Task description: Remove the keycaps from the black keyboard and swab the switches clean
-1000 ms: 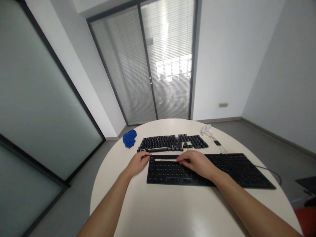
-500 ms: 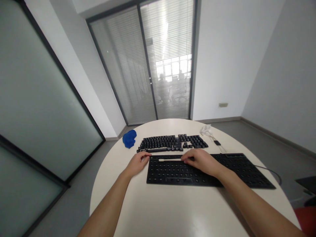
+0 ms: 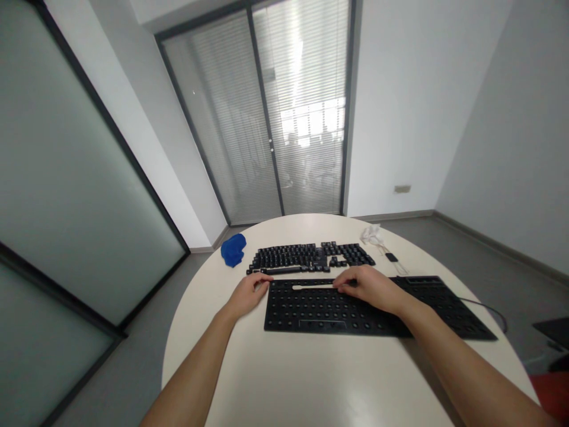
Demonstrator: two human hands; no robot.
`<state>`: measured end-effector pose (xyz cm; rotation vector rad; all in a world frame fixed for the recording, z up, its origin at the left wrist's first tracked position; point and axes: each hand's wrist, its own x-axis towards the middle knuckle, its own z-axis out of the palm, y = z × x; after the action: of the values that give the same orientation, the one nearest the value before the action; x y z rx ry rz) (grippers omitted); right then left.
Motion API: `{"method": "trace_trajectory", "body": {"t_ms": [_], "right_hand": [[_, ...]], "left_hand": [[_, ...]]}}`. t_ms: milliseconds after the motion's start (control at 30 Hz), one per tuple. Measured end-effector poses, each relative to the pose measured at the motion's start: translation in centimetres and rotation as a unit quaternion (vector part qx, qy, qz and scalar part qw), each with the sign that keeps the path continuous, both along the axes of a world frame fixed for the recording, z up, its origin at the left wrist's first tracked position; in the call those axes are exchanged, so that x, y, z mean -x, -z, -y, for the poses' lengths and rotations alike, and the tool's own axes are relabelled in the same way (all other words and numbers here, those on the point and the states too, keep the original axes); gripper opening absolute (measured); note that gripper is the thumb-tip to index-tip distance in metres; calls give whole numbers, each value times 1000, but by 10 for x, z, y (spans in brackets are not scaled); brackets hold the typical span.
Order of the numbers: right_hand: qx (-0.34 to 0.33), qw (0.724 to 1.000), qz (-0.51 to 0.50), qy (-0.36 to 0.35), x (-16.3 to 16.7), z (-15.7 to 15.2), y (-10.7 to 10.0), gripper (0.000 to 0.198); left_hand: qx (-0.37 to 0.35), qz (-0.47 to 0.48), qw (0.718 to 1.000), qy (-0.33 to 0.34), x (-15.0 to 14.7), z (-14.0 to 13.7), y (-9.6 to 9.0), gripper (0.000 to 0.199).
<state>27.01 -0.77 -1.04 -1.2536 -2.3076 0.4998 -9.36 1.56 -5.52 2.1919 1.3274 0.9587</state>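
Note:
A black keyboard base (image 3: 320,308) without its keycaps lies in front of me on the table. My left hand (image 3: 249,293) is at its upper left corner, fingers curled and fingertips pressed to the edge. Pinched in my right hand (image 3: 362,284) is a long, pale cotton swab (image 3: 313,287), its thicker tip pointing left over the upper rows of the base. Beyond the base sit the loose black keycaps (image 3: 287,256), laid out in keyboard order. The part of the base under my right hand and forearm is hidden.
At the far left of the round white table (image 3: 275,379) lies a blue cloth-like piece (image 3: 233,249). White crumpled material (image 3: 370,234) and a cord with a small black block (image 3: 391,257) lie at the far right. A cable (image 3: 484,305) leaves the base on the right.
My right hand has slid a little to the right along the upper rows, carrying the cotton swab. My left hand has stayed at the corner.

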Motion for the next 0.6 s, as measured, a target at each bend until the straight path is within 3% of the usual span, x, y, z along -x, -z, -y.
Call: {"method": "trace_trajectory", "body": {"t_ms": [600], "right_hand": [[27, 999, -22, -7, -10, -2, -3, 18]], "left_hand": [[7, 5, 1000, 2, 2, -1, 2, 25]]}}
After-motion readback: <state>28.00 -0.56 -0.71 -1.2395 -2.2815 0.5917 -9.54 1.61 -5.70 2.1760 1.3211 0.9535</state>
